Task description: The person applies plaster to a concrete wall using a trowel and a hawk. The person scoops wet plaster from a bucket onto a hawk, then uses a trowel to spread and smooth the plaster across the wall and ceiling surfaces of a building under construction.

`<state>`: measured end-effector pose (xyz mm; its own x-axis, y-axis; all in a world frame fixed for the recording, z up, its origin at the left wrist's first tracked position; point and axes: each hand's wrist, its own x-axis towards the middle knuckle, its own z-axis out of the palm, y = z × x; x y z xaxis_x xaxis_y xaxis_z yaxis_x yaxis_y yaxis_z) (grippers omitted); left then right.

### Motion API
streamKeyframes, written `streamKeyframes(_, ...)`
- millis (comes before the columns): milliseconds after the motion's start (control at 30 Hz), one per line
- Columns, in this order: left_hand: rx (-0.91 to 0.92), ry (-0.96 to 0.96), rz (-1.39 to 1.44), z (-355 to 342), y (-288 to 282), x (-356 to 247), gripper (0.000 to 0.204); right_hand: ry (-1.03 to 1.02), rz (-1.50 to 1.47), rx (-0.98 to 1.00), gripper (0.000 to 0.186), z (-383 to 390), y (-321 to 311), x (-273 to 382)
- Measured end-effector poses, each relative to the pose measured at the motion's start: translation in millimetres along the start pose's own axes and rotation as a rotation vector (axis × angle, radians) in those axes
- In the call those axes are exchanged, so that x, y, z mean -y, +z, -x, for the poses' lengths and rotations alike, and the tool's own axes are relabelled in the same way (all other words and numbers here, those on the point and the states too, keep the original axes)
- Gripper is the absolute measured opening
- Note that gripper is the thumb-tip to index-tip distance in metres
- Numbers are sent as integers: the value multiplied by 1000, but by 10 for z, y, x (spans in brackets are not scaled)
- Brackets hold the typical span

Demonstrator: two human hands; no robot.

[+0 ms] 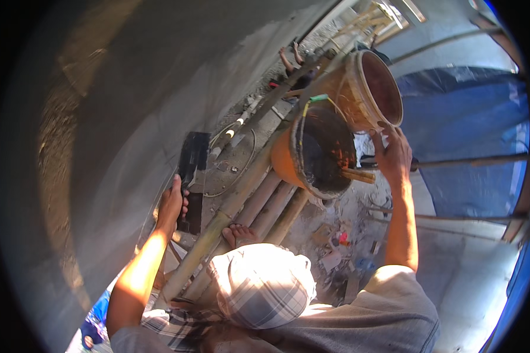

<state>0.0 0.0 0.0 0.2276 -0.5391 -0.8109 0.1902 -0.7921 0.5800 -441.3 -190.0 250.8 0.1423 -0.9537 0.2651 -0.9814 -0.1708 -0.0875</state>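
My left hand (174, 203) grips a black flat trowel (195, 147) by its handle, held upright close to the smooth grey wall (100, 147). My right hand (393, 150) has its fingers on the rim of a tilted, stained pale-orange bucket (353, 97). Just below and left of that bucket sits an orange bucket (284, 159) with dark grey mix inside, a wire handle with green grip and a wooden stick (359, 175) poking over its rim. Bamboo poles (271, 203) run under the buckets, with bare toes (238, 234) on them. A plaid cap (262, 282) shows at bottom middle.
Behind the buckets, another person's arms (291, 59) show beside the wall. Blue tarpaulin (465, 123), metal sheeting (465, 270) and horizontal poles (471, 162) line the right. Rubble and scraps (330, 247) lie on the ground below; pipes and a cable run along the wall's foot.
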Motion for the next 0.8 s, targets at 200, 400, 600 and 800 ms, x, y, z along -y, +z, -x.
streamKeyframes(200,-38,109,-80,-3,194,-78,78,10,361,662,42,14,450,-808)
streamKeyframes(400,-266,417,-636,32,296,-197,67,38,376,716,42,414,1022,-934)
streamKeyframes(600,-261,542,-601,161,290,-446,53,-103,453,732,40,203,773,-443)
streamKeyframes(800,-251,608,-466,78,188,-753,40,145,177,688,55,391,-16,-854)
